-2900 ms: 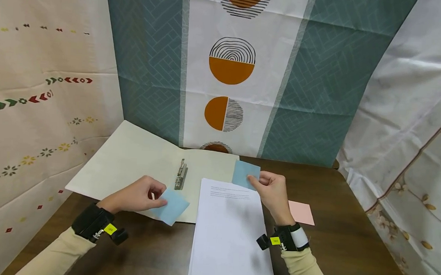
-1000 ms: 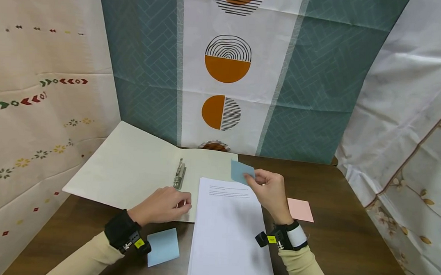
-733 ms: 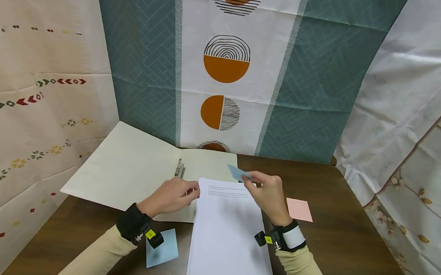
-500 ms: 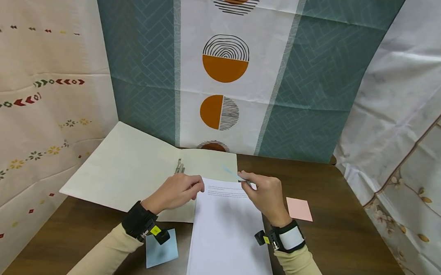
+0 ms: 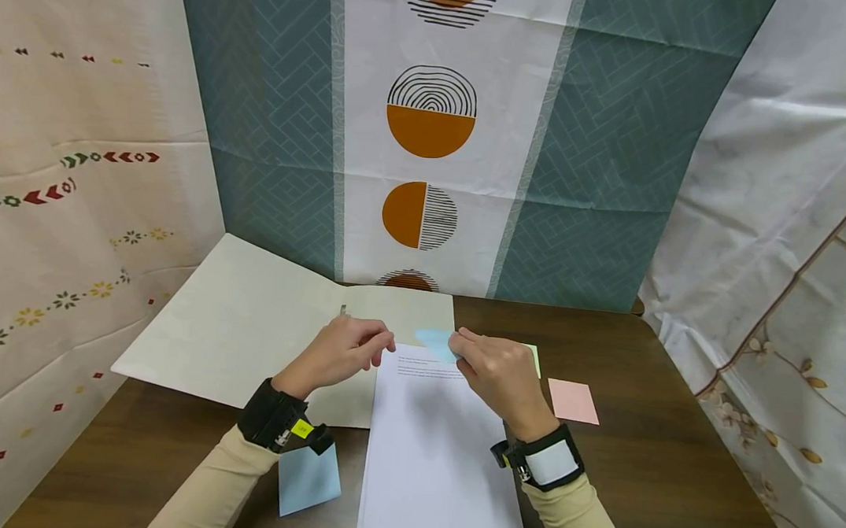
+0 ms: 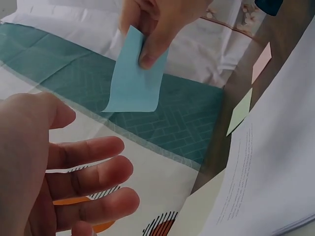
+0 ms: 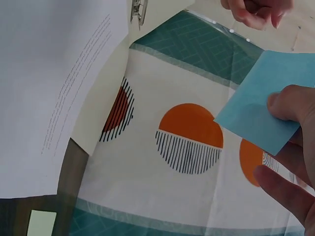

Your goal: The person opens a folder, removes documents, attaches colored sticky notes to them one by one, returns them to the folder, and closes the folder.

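My right hand (image 5: 506, 378) pinches a blue sticky note (image 5: 435, 343) between thumb and fingers, above the top edge of a paper stack (image 5: 443, 454). The right wrist view shows the thumb on the face of this blue sticky note (image 7: 266, 98). My left hand (image 5: 344, 351) hovers just left of the stack's top, holding nothing; in the left wrist view its fingers (image 6: 93, 177) are spread and loosely bent. Another blue sticky note (image 5: 309, 483) lies on the table below my left wrist, partly covered by the wrist camera.
An open cream folder (image 5: 250, 327) lies behind and left of the stack; its metal clip (image 5: 343, 310) is mostly hidden by my left hand. A pink sticky note (image 5: 574, 401) and a partly hidden green one (image 5: 535, 359) lie right of the stack. Patterned cloth (image 5: 273, 131) hangs behind.
My left hand has let go of one blue sticky note on the table, then moved up and right. My right hand has turned and shifted slightly left with its note, uncovering the green one.
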The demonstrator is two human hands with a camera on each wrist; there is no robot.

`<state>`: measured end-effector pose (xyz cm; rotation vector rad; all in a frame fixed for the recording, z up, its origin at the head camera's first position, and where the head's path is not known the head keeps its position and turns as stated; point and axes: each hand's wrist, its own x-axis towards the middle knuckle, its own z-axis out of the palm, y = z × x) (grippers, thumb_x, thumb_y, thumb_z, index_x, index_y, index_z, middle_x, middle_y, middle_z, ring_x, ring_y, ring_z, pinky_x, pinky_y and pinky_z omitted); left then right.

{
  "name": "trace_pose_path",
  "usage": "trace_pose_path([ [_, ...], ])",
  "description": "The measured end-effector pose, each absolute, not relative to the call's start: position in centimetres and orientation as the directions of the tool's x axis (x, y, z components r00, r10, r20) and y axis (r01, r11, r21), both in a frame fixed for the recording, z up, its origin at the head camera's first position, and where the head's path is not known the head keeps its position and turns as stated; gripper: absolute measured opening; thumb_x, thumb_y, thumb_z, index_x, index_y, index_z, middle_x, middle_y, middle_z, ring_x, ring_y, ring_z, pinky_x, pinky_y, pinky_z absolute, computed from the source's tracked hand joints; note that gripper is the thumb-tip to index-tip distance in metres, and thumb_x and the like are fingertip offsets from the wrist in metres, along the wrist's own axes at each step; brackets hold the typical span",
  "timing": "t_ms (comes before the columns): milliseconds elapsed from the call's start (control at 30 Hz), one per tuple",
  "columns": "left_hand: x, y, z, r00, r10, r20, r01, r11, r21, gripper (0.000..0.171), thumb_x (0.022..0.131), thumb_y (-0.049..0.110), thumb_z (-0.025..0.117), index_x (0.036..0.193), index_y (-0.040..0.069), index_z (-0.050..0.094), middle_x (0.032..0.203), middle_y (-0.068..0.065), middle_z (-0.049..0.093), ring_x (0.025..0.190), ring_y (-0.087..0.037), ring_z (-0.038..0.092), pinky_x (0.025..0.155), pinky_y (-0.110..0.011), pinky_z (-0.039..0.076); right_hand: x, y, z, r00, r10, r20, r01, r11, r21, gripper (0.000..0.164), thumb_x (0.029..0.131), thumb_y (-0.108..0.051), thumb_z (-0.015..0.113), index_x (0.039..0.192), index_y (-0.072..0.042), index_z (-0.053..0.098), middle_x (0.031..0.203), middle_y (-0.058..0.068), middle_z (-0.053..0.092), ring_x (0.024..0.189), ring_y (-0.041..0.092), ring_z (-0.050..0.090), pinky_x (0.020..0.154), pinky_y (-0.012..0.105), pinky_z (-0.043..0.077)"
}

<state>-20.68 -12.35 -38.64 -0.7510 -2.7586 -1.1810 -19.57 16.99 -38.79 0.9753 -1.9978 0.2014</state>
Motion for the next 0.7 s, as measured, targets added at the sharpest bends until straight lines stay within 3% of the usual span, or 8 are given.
trace_pose_path([
  [233, -20.9, -11.2, -38.7, -0.868, 0.419, 0.266, 0.478, 0.563, 0.675, 0.024, 0.112, 0.029, 0.068, 0.103, 0.012, 0.082, 0.075, 0.004, 0.073, 0.066, -0.007, 0.064, 0.066, -0.025, 0.055, -19.2, 16.4, -38.9, -0.299, -0.585, 0.754, -0.704, 0.668, 0.24, 0.04, 0.068, 0.002, 0.105, 0.094, -0.013, 0.077, 0.099, 0.001, 0.09, 0.089, 0.015, 0.087, 0.06, 0.024, 0.06],
  [367, -21.1, -10.5, -38.5, -0.843, 0.435, 0.316, 0.527, 0.552, 0.647, 0.017, 0.107, 0.025, 0.075, 0.101, 0.011, 0.082, 0.074, 0.003, 0.072, 0.065, -0.004, 0.06, 0.064, -0.023, 0.052, -19.0, 16.1, -38.9, -0.288, -0.597, 0.749, -0.714, 0.654, 0.247, 0.039, 0.07, -0.002, 0.106, 0.096, -0.014, 0.08, 0.1, 0.001, 0.09, 0.09, 0.015, 0.087, 0.067, 0.026, 0.065],
  [467, -21.0, -10.2, -38.2, -0.828, 0.439, 0.349, 0.554, 0.544, 0.63, 0.014, 0.105, 0.02, 0.077, 0.098, 0.009, 0.082, 0.073, 0.002, 0.071, 0.065, -0.005, 0.057, 0.063, -0.022, 0.048, -19.0, 16.1, -38.8, -0.285, -0.599, 0.749, -0.715, 0.653, 0.25, 0.041, 0.069, -0.005, 0.108, 0.098, -0.013, 0.081, 0.102, 0.003, 0.09, 0.091, 0.017, 0.088, 0.072, 0.03, 0.068],
  [700, -20.8, -9.9, -37.8, -0.826, 0.413, 0.383, 0.561, 0.544, 0.624, 0.01, 0.103, 0.012, 0.077, 0.095, 0.007, 0.083, 0.072, -0.001, 0.07, 0.066, -0.007, 0.054, 0.063, -0.021, 0.047, -19.0, 16.1, -38.8, -0.276, -0.598, 0.752, -0.728, 0.641, 0.243, 0.042, 0.068, 0.0, 0.105, 0.098, -0.014, 0.079, 0.101, 0.002, 0.09, 0.087, 0.015, 0.087, 0.066, 0.026, 0.064],
])
